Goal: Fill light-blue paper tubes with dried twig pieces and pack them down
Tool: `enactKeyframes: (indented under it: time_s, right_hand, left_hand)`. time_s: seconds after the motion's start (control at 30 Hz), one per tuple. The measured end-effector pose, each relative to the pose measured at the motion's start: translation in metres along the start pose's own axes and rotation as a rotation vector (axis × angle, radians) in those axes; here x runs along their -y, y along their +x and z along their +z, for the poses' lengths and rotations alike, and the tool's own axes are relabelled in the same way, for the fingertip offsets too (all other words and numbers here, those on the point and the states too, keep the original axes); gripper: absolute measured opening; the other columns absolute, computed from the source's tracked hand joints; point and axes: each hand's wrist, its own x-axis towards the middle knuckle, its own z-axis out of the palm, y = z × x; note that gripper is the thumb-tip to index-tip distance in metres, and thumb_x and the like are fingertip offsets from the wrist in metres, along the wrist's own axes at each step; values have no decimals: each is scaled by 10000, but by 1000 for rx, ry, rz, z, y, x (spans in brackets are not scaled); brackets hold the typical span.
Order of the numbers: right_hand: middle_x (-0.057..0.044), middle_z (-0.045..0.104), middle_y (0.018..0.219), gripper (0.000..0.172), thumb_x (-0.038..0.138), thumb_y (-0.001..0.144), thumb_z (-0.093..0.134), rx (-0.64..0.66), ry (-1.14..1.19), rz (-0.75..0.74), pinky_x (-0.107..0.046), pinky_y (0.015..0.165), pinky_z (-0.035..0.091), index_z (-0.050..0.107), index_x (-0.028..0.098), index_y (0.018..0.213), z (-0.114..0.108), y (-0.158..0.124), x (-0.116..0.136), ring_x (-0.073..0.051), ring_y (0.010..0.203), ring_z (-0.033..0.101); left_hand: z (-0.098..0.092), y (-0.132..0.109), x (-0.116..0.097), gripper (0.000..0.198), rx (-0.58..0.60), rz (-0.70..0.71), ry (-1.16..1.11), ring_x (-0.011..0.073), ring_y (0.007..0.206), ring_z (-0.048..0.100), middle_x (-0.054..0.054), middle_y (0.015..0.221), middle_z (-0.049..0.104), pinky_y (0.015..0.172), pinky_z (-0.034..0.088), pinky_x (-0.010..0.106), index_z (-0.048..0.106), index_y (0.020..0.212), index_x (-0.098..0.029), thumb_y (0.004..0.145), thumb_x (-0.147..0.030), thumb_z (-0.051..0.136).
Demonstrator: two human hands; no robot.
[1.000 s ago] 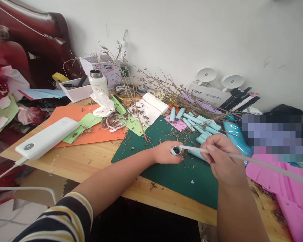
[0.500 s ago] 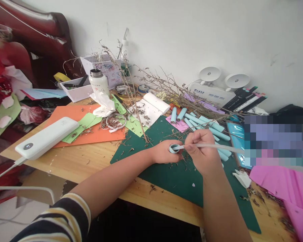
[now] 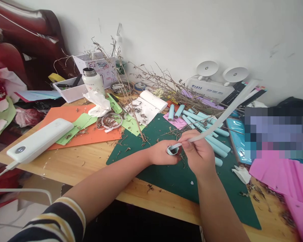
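My left hand (image 3: 160, 154) is wrapped round a light blue paper tube (image 3: 169, 152), whose open end faces me and holds some dark bits. My right hand (image 3: 200, 153) pinches a long, whitish, flexible strip (image 3: 223, 116). One end of the strip sits in the tube's mouth; the other rises to the upper right in a curve. Both hands are above a green cutting mat (image 3: 171, 185). Just beyond my right hand lie several more light blue paper tubes (image 3: 220, 145).
Dry twigs (image 3: 164, 79) stretch along the back near a white router (image 3: 209, 89). On the left are a white power bank (image 3: 40, 137), orange paper (image 3: 106, 132), a crumpled tissue (image 3: 98, 104) and an uncapped bottle (image 3: 93, 80). Pink paper (image 3: 272, 171) lies at right.
The strip's free end has swung up from nearly level to a steep slant. My right hand has shifted slightly left, and the tube's mouth looks more squeezed. The view has moved slightly.
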Motion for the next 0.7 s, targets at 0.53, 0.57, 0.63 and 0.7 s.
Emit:
enactKeyframes:
  time_s: [0.53, 0.57, 0.63, 0.7]
  right_hand:
    - [-24, 536, 700, 159, 174, 811, 400, -87, 286, -37, -324, 593, 402, 552, 212, 835, 5, -6, 3, -153, 672, 505]
    - [-22, 523, 681, 169, 178, 815, 391, -168, 345, -69, -321, 571, 395, 554, 208, 843, 5, -6, 5, -150, 645, 496]
    - [-19, 503, 660, 174, 183, 816, 387, -303, 410, -124, -316, 535, 380, 556, 199, 849, 6, -5, 7, -145, 602, 477]
    - [-21, 497, 658, 165, 186, 810, 395, -330, 394, -156, -318, 524, 378, 555, 197, 851, 8, -5, 8, -147, 595, 475]
  left_hand:
    - [0, -1, -5, 118, 43, -36, 189, 63, 536, 384, -52, 550, 408, 504, 343, 179, 387, 569, -149, 570, -114, 500]
    - [0, -1, -7, 124, 39, -53, 183, 60, 524, 380, -55, 542, 405, 496, 339, 177, 388, 564, -150, 569, -117, 507]
    - [-1, -2, -10, 130, 37, -74, 172, 57, 502, 369, -58, 528, 398, 476, 326, 174, 391, 556, -151, 560, -118, 517]
    - [-1, -2, -11, 132, 35, -72, 165, 55, 496, 365, -60, 527, 396, 472, 322, 173, 391, 551, -151, 552, -113, 518]
